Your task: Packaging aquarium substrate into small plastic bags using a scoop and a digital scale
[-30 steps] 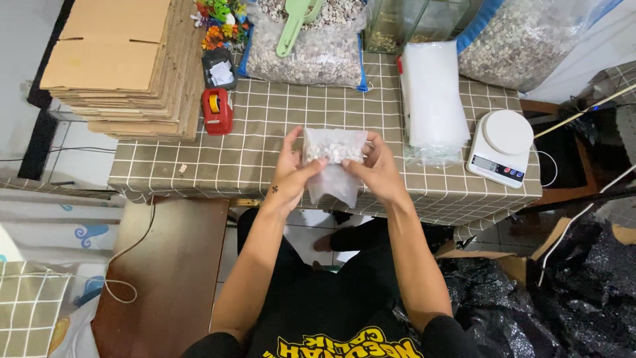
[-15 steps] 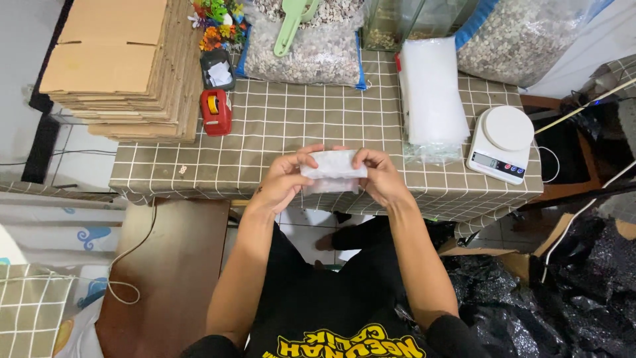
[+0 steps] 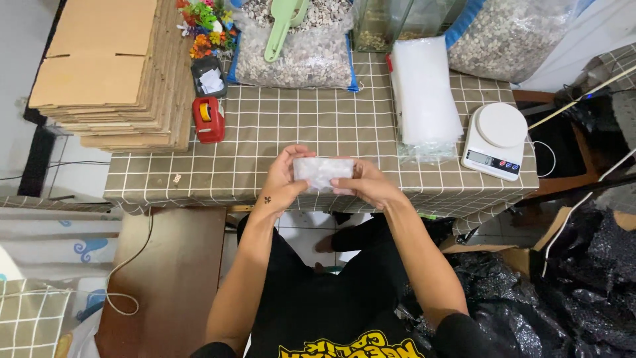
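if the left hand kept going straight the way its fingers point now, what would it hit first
The left hand points up and slightly right across the checked table. Apart from the small bag it holds, the way looks free until the gravel sack, though height is unclear.

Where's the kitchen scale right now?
In the head view, the white kitchen scale sits at the table's right edge, beside the stack of clear bags.

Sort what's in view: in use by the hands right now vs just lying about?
In use:
small clear plastic bag, held between left hand and right hand

Lying about:
stack of clear bags
white scale
red tape dispenser
flat cardboard boxes
green scoop on sack of pebbles
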